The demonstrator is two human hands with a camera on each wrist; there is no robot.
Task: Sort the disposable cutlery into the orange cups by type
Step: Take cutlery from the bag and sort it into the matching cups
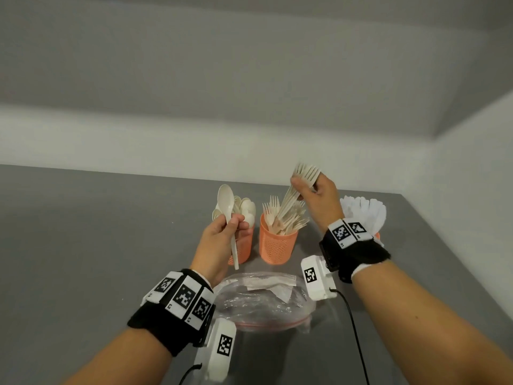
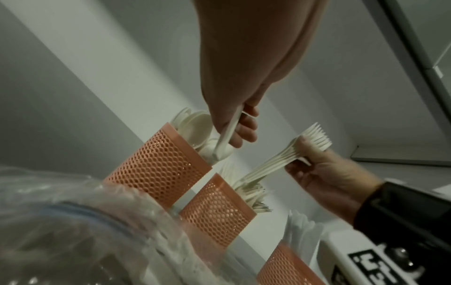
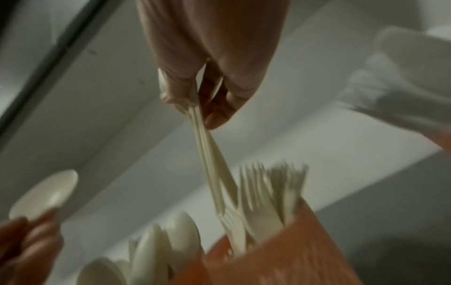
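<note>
Right hand [image 1: 316, 198] pinches a fanned bundle of forks [image 1: 298, 187] just under the tines, handles dipping into the middle orange cup [image 1: 277, 245], left hand [image 1: 224, 229] pinches one spoon [image 1: 229, 215] mid-handle; likely light, slick, bendy.

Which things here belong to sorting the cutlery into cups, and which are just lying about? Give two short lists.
Part of the job:
- spoon held in the left hand
- bunch of forks held in the right hand
- spoon cup
- fork cup
- third cup holding white cutlery

Just lying about:
- clear plastic bag on the grey table
</note>
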